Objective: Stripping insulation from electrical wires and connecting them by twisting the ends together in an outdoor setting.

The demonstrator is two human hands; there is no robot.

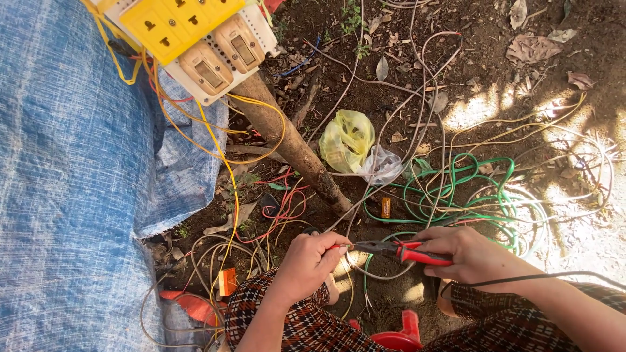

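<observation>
Two hands at work: left hand [312, 259] pinching a thin wire [337, 247], right hand [471, 254] closed on red-handled pliers [399, 250]; best kept taut, bite square.

Outdoor worksite, bare soil [495, 39], tangled wires [456, 189]

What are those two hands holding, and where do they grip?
The right hand holds pliers by the red handles. The left hand pinches a thin wire at its end, right at the pliers' nose.
</observation>
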